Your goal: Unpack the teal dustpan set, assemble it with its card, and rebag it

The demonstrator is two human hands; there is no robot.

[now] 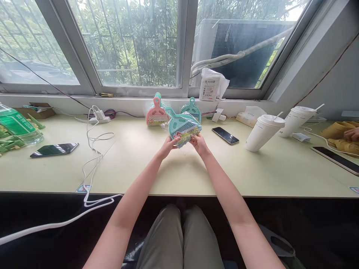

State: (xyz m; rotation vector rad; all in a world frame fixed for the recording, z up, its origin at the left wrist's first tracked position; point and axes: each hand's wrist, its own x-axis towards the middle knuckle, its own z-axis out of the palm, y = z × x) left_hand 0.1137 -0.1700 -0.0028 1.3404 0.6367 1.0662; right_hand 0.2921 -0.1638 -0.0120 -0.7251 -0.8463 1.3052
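From the head camera, both arms reach forward over a pale desk (pixel 174 175) under a window. The left hand (pixel 169 144) and the right hand (pixel 198 143) are closed with their fingers pinched on the near edge of a teal dustpan set (pixel 181 127) wrapped in clear plastic, the left hand on its near left corner and the right hand on its near right corner. The set is held just above the desk at the middle of the scene, tilted, with its handle pointing far and to the left. Behind it, leaning at the far edge by the window sill, stand a pink dustpan set (pixel 156 113) to the left and another teal dustpan set (pixel 192 109) to the right, close to each other. To the right of the held set a dark phone (pixel 225 135) lies flat on the desk, and further right two white cups (pixel 263 131) with lids and straws stand near each other. On the left a second phone (pixel 54 149) lies flat, with a white cable (pixel 91 157) running from a plug (pixel 98 116) at the far edge down over the near edge of the desk. A green bottle (pixel 15 125) sits at the far left. At the far right edge another person's hand (pixel 352 134) rests on yellow cloth (pixel 336 131).
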